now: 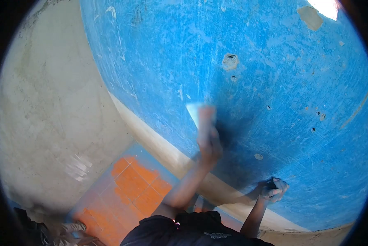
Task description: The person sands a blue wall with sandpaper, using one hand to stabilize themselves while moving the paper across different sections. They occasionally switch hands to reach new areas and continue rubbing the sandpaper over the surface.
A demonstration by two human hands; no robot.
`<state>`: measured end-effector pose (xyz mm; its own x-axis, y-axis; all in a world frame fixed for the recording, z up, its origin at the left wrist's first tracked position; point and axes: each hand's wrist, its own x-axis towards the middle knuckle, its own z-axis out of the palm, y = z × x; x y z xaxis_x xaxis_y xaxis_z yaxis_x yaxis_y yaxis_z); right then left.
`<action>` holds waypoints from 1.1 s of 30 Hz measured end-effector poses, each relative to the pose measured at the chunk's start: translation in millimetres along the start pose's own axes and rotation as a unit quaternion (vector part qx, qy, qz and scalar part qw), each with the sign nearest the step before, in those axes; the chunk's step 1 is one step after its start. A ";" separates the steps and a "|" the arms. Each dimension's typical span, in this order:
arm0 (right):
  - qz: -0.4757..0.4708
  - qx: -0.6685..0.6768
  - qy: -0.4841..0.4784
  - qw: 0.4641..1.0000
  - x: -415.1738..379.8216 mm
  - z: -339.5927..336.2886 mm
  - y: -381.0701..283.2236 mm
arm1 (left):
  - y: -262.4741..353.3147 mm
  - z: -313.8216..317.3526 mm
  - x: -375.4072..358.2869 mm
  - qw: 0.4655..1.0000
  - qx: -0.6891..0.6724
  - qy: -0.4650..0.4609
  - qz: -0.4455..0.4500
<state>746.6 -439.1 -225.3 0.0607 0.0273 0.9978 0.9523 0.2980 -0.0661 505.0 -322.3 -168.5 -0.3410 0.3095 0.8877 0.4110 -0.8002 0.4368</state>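
My left hand, smeared by motion, is closed round a pale flat scraper held up to the blue wall. Its straight pale edge points up and to the left, and a dark shadow falls on the wall beside it. Lower and to the right, my right hand is at the blue wall with its fingers curled in. A dark patch shows by its knuckles; what the fingers hold, if anything, is hidden.
The blue paint is scratched, with several holes and chips. A cream band runs along the wall's foot. At left stands a grey wall; orange floor tiles lie below. Dark and pale items sit at lower left.
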 end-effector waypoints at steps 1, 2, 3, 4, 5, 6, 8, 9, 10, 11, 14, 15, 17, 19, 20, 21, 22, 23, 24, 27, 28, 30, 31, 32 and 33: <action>-0.005 0.004 0.000 1.000 0.7 1.3 0.0 | -5.4 -1.6 -27.5 0.999 -0.027 -0.037 -0.008; -0.011 0.006 0.002 1.000 1.3 2.7 0.5 | -10.2 -8.5 -54.8 0.995 -0.026 -0.091 -0.017; -0.015 0.006 0.000 1.000 1.0 0.5 0.3 | -15.2 -13.4 -73.6 0.988 -0.026 -0.146 -0.029; -0.016 0.003 -0.008 1.000 0.3 -0.7 -0.3 | -29.1 -11.9 -85.2 0.991 -0.002 -0.132 -0.025; -0.016 -0.002 -0.018 1.000 -0.2 -1.2 -0.8 | -39.4 -10.9 -94.6 0.992 0.020 -0.120 -0.023; -0.016 -0.009 -0.027 0.999 2.0 -2.0 -1.5 | -42.1 -11.1 -99.2 0.993 0.041 -0.107 -0.020; -0.035 -0.011 -0.041 0.998 18.5 -5.5 -12.5 | -30.5 1.1 -30.9 0.994 0.100 0.004 0.033; -0.026 0.019 -0.049 0.998 18.0 -9.2 -7.6 | -9.7 3.2 15.2 0.997 0.078 0.024 0.011; -0.018 0.049 -0.056 0.997 21.8 -12.9 -2.0 | 15.4 5.0 56.3 0.997 0.056 0.043 -0.010; -0.030 0.044 -0.039 0.998 32.7 -16.5 2.6 | 37.2 10.1 80.8 0.999 -0.020 0.007 -0.041; -0.058 0.021 0.030 0.998 82.5 -24.2 13.6 | 65.6 45.0 73.3 0.989 -0.087 -0.060 0.107; -0.065 0.003 0.066 0.996 101.3 -26.1 19.8 | 75.2 44.6 46.6 0.976 -0.080 -0.172 0.107; -0.035 -0.027 0.124 0.991 132.6 -36.0 35.8 | 72.6 42.3 -50.5 0.939 -0.048 -0.298 0.163; -0.013 -0.069 0.149 0.986 173.5 -47.1 34.8 | 68.2 45.4 -98.7 0.928 -0.023 -0.316 0.197; -0.008 -0.094 0.158 0.983 191.8 -54.8 36.3 | 71.2 43.5 -97.2 0.931 -0.019 -0.318 0.180; -0.017 -0.125 0.158 0.979 204.2 -62.5 43.6 | 73.0 43.4 -90.8 0.933 -0.015 -0.319 0.164; -0.023 -0.159 0.153 0.975 212.8 -68.8 49.9 | 90.6 50.3 -58.8 0.951 -0.014 -0.261 0.167; -0.008 -0.182 0.135 0.974 220.8 -69.9 53.9 | 117.6 62.6 -10.7 0.965 -0.013 -0.204 0.166; 0.008 -0.205 0.116 0.972 227.1 -68.0 56.3 | 136.7 74.1 33.1 0.973 -0.041 -0.165 0.156; 0.017 -0.250 0.088 0.964 220.0 -61.4 64.3 | 184.2 100.1 116.2 0.983 -0.010 -0.083 0.165; 0.007 -0.259 0.088 0.962 218.8 -58.5 68.2 | 188.4 102.6 112.8 0.982 0.002 -0.084 0.167; 0.019 -0.262 0.089 0.961 218.2 -57.2 69.3 | 182.7 102.1 75.5 0.981 0.026 -0.100 0.161; 0.017 -0.262 0.091 0.961 218.1 -57.1 69.9 | 175.5 100.2 46.6 0.981 0.036 -0.114 0.154; 0.013 -0.262 0.092 0.960 217.9 -58.4 70.9 | 168.1 98.2 17.5 0.980 0.046 -0.128 0.148; 0.013 -0.259 0.086 0.962 218.8 -59.2 72.1 | 147.0 92.1 -24.2 0.973 0.067 -0.165 0.149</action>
<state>846.2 -468.1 -11.3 0.0932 -0.1432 0.9853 0.9685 -0.2164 -0.1231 651.5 -400.1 -112.3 0.0912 0.2392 0.9667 0.5634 -0.8128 0.1480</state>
